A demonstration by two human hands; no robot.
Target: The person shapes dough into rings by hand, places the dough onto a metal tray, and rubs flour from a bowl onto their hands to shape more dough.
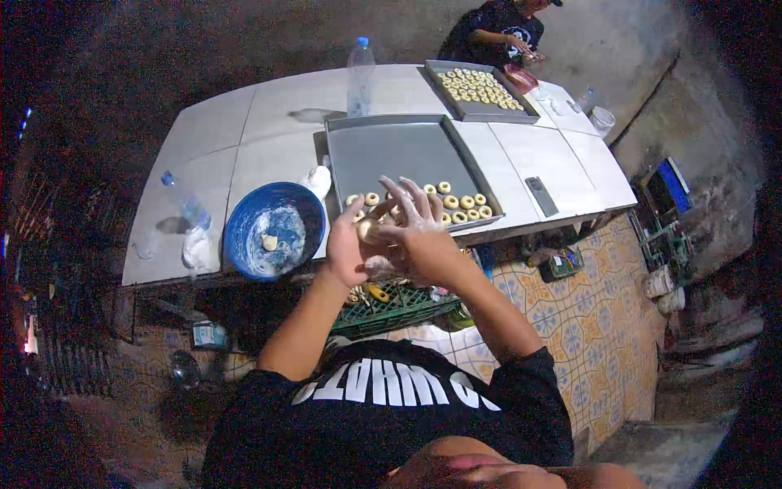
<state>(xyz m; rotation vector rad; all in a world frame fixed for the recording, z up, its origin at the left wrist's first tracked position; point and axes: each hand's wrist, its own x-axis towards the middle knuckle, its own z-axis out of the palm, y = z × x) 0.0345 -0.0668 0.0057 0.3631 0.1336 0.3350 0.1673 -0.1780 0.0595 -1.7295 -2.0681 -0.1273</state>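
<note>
A small round piece of pale dough [368,231] sits between my two hands, over the near edge of a grey metal tray [391,155]. My left hand [346,253] cups it against the palm and fingers. From the other side my right hand [428,236] presses it with the thumb, its floury fingers stretched toward the tray. Partly hidden behind my hands, several dough rings [466,201] lie along the tray's near side. Left of my hands stands a blue bowl [236,236] dusted with flour, with a lump of dough [270,242] inside.
A second tray [489,114] full of dough rings stands at the far right, near another person [497,33]. Plastic bottles [360,77], a white cloth [316,181] and a phone [541,196] rest on the white-tiled table [208,151]. Below is a green crate [391,311].
</note>
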